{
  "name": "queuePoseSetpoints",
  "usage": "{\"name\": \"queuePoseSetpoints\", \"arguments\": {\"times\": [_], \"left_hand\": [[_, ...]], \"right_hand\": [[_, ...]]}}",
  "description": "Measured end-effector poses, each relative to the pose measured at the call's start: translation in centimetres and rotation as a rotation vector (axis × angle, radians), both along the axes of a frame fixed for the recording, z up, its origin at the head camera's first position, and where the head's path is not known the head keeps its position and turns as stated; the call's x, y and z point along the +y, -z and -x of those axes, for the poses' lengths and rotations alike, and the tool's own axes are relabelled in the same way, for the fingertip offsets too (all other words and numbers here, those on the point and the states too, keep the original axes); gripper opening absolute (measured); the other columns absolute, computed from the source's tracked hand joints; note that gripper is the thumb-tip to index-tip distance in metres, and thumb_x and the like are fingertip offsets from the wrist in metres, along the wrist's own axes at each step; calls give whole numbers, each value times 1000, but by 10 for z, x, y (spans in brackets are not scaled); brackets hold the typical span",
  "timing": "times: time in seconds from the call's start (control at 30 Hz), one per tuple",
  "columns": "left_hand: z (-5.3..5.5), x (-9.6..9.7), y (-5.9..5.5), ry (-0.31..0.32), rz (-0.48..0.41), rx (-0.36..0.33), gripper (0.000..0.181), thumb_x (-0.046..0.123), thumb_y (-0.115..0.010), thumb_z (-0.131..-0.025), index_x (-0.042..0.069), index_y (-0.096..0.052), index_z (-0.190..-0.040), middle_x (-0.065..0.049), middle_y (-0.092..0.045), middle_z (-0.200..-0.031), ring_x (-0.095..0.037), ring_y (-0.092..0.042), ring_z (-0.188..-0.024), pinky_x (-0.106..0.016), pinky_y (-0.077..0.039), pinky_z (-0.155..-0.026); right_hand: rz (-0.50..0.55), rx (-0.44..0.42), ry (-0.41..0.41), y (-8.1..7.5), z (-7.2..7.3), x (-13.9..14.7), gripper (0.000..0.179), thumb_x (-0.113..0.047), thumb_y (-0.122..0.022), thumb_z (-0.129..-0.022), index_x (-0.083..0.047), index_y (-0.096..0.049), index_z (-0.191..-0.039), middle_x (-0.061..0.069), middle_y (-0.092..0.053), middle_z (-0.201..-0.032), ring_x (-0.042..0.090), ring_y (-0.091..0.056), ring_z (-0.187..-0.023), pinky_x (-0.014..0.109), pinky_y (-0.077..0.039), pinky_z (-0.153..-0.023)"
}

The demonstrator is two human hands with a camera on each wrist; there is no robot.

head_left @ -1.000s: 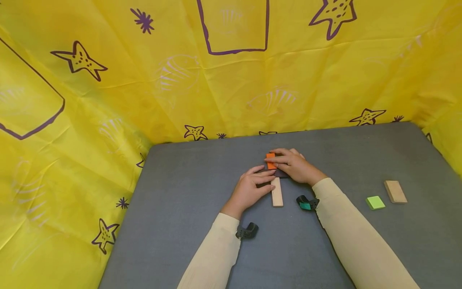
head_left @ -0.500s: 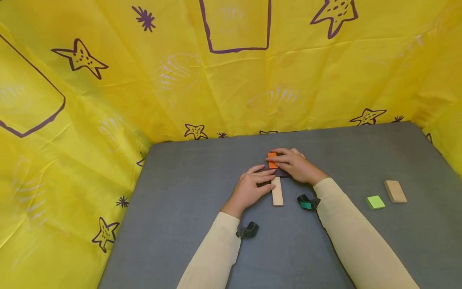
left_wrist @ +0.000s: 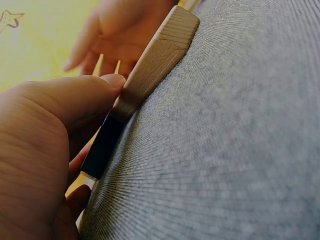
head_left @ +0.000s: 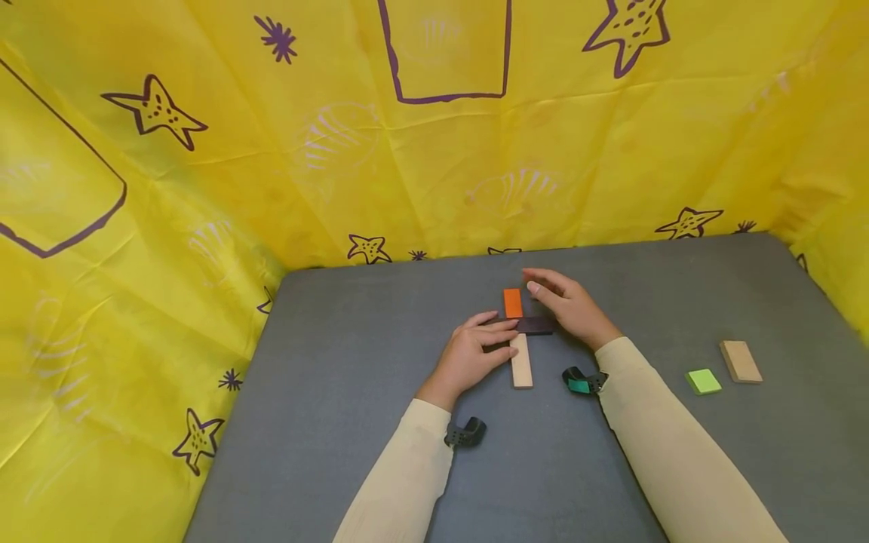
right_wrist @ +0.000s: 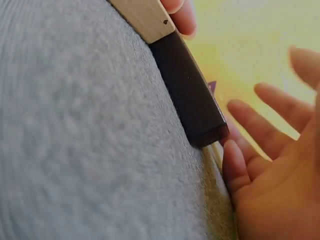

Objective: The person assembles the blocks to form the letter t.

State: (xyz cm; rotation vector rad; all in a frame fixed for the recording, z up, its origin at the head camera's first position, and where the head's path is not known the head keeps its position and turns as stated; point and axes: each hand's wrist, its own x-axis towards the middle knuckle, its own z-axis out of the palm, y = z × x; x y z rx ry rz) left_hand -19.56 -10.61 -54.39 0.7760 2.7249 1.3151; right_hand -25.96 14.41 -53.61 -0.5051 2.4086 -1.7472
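In the head view, a pale wooden block point(head_left: 522, 368), a dark block point(head_left: 538, 326) lying crosswise and an orange block point(head_left: 512, 303) form a cross-like layout on the grey table. My left hand point(head_left: 468, 349) rests beside them, fingers stretched over the left part of the dark block. Its thumb touches the wooden block point(left_wrist: 155, 55) in the left wrist view, near where that meets the dark block point(left_wrist: 103, 145). My right hand point(head_left: 575, 305), loosely spread with nothing in it, hovers just right of the orange block. In the right wrist view, its thumb overlaps the dark block's end point(right_wrist: 212, 135).
To the right lie a bright green square block point(head_left: 703, 381) and a thicker tan wooden block point(head_left: 741, 362). A yellow patterned cloth point(head_left: 434, 173) hangs along the back and sides of the grey table point(head_left: 353, 422).
The right hand has let go of the orange block and drawn back to the right, uncovering more of the dark block. The left hand has stayed in place.
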Motion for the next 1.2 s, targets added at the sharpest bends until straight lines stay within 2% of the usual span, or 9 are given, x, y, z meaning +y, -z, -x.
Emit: {"name": "queuePoseSetpoints", "arguments": {"times": [0.13,0.2,0.4,0.53,0.63,0.87,0.93,1.07,1.2], "left_hand": [[0,1,0,5,-6,1,34,24,-83,-101,14,-81,-134,13,-67,-144,-15,-43,-152,-45,-33,-125],[-1,1,-1,7,-7,2,34,24,-83,-101,14,-81,-134,13,-67,-144,-15,-43,-152,-45,-33,-125],[-1,1,-1,6,-18,-6,34,23,-83,-101,15,-81,-133,14,-67,-144,-14,-43,-152,-44,-34,-124],[-1,0,0,6,-23,-5,34,24,-83,-101,15,-81,-133,14,-67,-144,-15,-42,-152,-46,-33,-125],[0,0,0,2,-23,-10,34,25,-83,-101,14,-81,-133,14,-67,-144,-14,-42,-152,-47,-32,-125],[0,0,-1,-11,-14,-23,35,25,-83,-101,15,-80,-134,15,-67,-144,-11,-42,-152,-45,-33,-125],[0,0,-1,-11,-12,-22,35,24,-83,-101,15,-80,-134,15,-67,-144,-11,-42,-152,-44,-33,-124],[1,0,0,-12,-12,-23,35,23,-84,-100,15,-80,-133,14,-68,-144,-11,-42,-152,-42,-34,-124],[0,1,-1,-15,-10,-27,35,23,-84,-100,15,-81,-133,15,-67,-144,-10,-41,-152,-44,-33,-125]], "right_hand": [[107,-33,7,-10,-3,2,57,-41,-50,-118,-4,-51,-162,18,-57,-154,39,-59,-131,61,-44,-113],[155,-37,-3,-17,-6,4,59,-43,-44,-119,-4,-50,-162,20,-56,-155,40,-58,-132,60,-44,-111],[306,-46,-85,-37,-13,10,74,-57,-26,-118,-3,-48,-163,31,-49,-156,50,-50,-136,56,-41,-111],[365,-32,-132,-47,-18,18,80,-64,-20,-116,-6,-50,-163,33,-47,-156,44,-52,-135,57,-38,-111],[392,-13,-156,-54,-23,25,81,-66,-21,-115,-8,-50,-163,34,-46,-157,39,-53,-135,57,-37,-111],[420,32,-229,-67,-34,43,82,-65,-19,-115,-7,-44,-167,31,-44,-161,41,-48,-141,42,-42,-113],[412,39,-245,-69,-38,48,83,-66,-18,-114,-6,-41,-168,31,-43,-162,40,-46,-144,41,-44,-111],[382,33,-276,-72,-47,57,85,-66,-14,-114,-5,-35,-171,27,-40,-166,44,-37,-150,42,-46,-112],[378,28,-314,-74,-58,67,86,-65,-9,-113,-6,-31,-172,25,-38,-168,46,-29,-154,39,-43,-116]]}}
